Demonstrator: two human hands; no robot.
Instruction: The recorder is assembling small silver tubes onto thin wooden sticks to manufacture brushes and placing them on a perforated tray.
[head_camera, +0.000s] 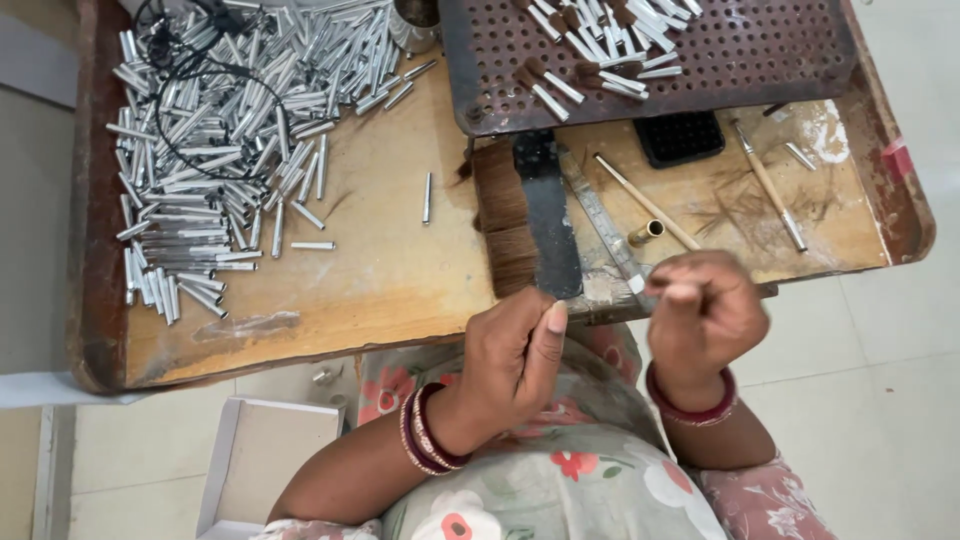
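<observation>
- To do this well I should keep the pinch steady just above the near edge of the worn wooden bench (380, 280) and level the hair tips before anything else.
- My left hand (515, 350) is curled nearly closed, thumb pressed to fingertips; it seems to pinch something fine (I cannot tell what).
- My right hand (705, 310) is a blurred loose fist, and whether it holds anything I cannot tell.
- The flat row of brown bristle hair (503, 215) lies just beyond my left hand, beside a dark metal strip (548, 215).
- The heap of short silver metal tubes (215, 130) sits well apart, far left.
</observation>
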